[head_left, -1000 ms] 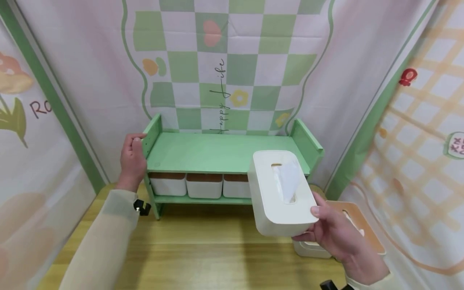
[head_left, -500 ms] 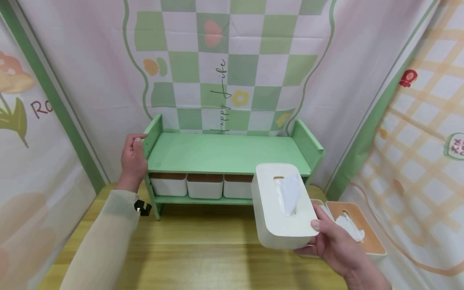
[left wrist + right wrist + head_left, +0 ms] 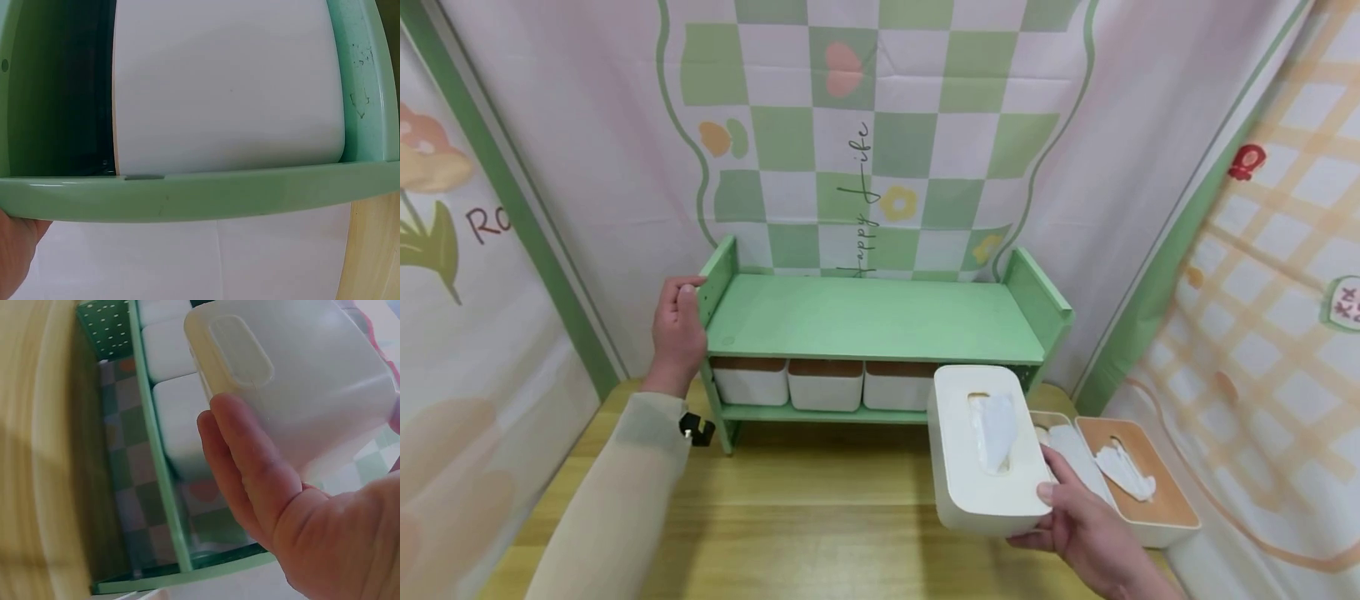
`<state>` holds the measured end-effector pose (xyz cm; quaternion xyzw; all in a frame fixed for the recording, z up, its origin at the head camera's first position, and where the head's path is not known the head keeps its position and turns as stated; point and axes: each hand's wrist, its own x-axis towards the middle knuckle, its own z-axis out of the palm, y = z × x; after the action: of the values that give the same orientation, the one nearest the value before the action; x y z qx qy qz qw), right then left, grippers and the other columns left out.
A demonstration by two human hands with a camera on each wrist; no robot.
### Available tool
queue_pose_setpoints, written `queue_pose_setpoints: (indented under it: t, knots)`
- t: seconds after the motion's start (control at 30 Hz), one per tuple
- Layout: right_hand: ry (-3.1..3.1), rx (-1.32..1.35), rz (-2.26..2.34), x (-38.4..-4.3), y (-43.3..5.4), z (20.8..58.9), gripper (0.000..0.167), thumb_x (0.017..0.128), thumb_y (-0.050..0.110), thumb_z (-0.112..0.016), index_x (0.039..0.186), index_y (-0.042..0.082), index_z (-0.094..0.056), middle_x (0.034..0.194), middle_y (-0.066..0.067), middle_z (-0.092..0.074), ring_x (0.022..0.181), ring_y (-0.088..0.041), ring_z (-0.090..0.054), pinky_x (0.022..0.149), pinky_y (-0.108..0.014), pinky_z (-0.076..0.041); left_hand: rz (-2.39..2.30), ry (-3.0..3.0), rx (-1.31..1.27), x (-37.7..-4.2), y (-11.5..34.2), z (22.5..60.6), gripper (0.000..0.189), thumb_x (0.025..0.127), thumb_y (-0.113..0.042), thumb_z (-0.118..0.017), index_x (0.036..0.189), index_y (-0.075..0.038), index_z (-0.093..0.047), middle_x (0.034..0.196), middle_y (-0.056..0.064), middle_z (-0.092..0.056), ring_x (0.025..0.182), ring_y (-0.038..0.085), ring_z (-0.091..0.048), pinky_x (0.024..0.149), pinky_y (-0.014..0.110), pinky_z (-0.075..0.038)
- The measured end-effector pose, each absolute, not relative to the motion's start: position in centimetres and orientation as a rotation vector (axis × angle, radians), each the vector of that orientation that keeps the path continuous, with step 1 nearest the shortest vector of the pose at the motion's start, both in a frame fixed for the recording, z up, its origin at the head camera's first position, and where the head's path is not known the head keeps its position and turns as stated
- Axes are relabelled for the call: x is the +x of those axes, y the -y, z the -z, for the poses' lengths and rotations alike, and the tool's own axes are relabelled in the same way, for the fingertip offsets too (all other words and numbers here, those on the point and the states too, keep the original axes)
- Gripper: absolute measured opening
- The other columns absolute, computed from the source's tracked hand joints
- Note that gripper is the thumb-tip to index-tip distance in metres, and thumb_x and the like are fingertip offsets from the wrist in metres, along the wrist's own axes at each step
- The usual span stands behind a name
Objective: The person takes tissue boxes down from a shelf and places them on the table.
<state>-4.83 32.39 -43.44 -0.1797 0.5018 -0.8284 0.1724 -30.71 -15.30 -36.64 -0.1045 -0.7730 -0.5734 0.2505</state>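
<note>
Holds the white tissue box in the right hand, near right of the green shelf; grips the shelf's left end with the left hand. Shows tissue in the slot only from the head, an oblong outline only from the right wrist. Has white boxes below, crumpled tissue atop the brown-lidded box at right.

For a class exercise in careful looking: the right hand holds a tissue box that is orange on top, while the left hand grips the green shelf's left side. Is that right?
Not quite: the tissue box in the right hand is white on top, not orange, as the head view shows. The left hand does grip the green shelf's left side.
</note>
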Motion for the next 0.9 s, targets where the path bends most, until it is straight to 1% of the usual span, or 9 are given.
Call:
queue_pose_setpoints:
  t: [0.23,0.3,0.37,0.4,0.47,0.57,0.67,0.77,0.9]
  knots:
    - [-1.448,-0.359,2.297,-4.4,-32.6,45.3,0.054,0.106,0.010,-0.022,0.144,0.046,-0.036,0.123,-0.015,-0.064,0.109,-0.034,-0.063,0.092,-0.055,-0.047,1.558,2.120,-0.275,-30.7,15.4,36.7,0.053,0.106,-0.050,-0.022,0.131,-0.013,-0.050,0.072,0.012,-0.031,0.056,0.019,-0.025,0.059,0.037,-0.027]
    - [-1.477,-0.268,2.271,-4.3,-32.6,45.9,0.058,0.106,0.012,-0.025,0.154,0.044,-0.018,0.122,-0.014,-0.065,0.108,-0.033,-0.063,0.092,-0.055,-0.047,1.556,2.119,-0.275,-30.7,15.4,36.7,0.053,0.106,-0.050,-0.022,0.131,-0.013,-0.050,0.072,0.012,-0.031,0.056,0.019,-0.025,0.059,0.037,-0.027]
    - [-1.502,-0.161,2.240,-4.2,-32.7,46.6,0.065,0.106,0.015,-0.029,0.158,0.035,0.004,0.122,-0.014,-0.064,0.107,-0.033,-0.063,0.092,-0.056,-0.047,1.554,2.119,-0.271,-30.6,15.4,36.7,0.053,0.106,-0.050,-0.022,0.131,-0.013,-0.050,0.072,0.012,-0.031,0.057,0.020,-0.025,0.059,0.037,-0.027]
    - [-1.514,-0.102,2.222,-4.2,-32.7,47.0,0.070,0.106,0.016,-0.031,0.157,0.030,0.015,0.122,-0.014,-0.063,0.107,-0.034,-0.063,0.092,-0.056,-0.047,1.556,2.119,-0.270,-30.6,15.4,36.7,0.052,0.106,-0.049,-0.022,0.132,-0.013,-0.050,0.073,0.013,-0.031,0.058,0.020,-0.025,0.060,0.037,-0.027]
    - [-1.525,-0.018,2.201,-4.1,-32.8,47.7,0.080,0.106,0.018,-0.035,0.149,0.017,0.032,0.125,-0.011,-0.060,0.107,-0.036,-0.062,0.092,-0.057,-0.047,1.560,2.120,-0.265,-30.6,15.4,36.7,0.052,0.106,-0.049,-0.022,0.132,-0.013,-0.050,0.074,0.013,-0.031,0.060,0.021,-0.026,0.061,0.037,-0.026]
    - [-1.518,0.053,2.182,-3.8,-33.0,48.9,0.083,0.106,0.020,-0.037,0.147,0.017,0.035,0.128,-0.010,-0.055,0.109,-0.039,-0.059,0.093,-0.060,-0.045,1.565,2.123,-0.257,-30.5,15.4,36.6,0.052,0.106,-0.049,-0.022,0.132,-0.014,-0.050,0.075,0.012,-0.032,0.061,0.021,-0.027,0.061,0.037,-0.027]
    - [-1.507,0.114,2.180,-3.6,-33.1,49.8,0.085,0.104,0.021,-0.040,0.149,0.016,0.033,0.128,-0.011,-0.052,0.110,-0.040,-0.058,0.093,-0.061,-0.044,1.561,2.122,-0.243,-30.5,15.4,36.6,0.051,0.106,-0.048,-0.022,0.131,-0.015,-0.050,0.075,0.011,-0.032,0.059,0.020,-0.027,0.060,0.036,-0.028]
    - [-1.505,0.172,2.174,-3.4,-33.0,50.4,0.086,0.103,0.021,-0.042,0.150,0.016,0.030,0.127,-0.012,-0.051,0.109,-0.038,-0.056,0.093,-0.059,-0.045,1.564,2.117,-0.239,-30.5,15.5,36.5,0.050,0.106,-0.048,-0.023,0.131,-0.015,-0.050,0.076,0.011,-0.033,0.060,0.020,-0.028,0.060,0.036,-0.028]
    - [-1.522,0.218,2.151,-3.4,-32.9,50.8,0.086,0.103,0.023,-0.043,0.152,0.015,0.026,0.128,-0.015,-0.049,0.107,-0.036,-0.055,0.092,-0.056,-0.047,1.573,2.104,-0.265,-30.5,15.5,36.5,0.051,0.106,-0.048,-0.023,0.131,-0.012,-0.050,0.081,0.012,-0.035,0.066,0.022,-0.029,0.065,0.036,-0.028]
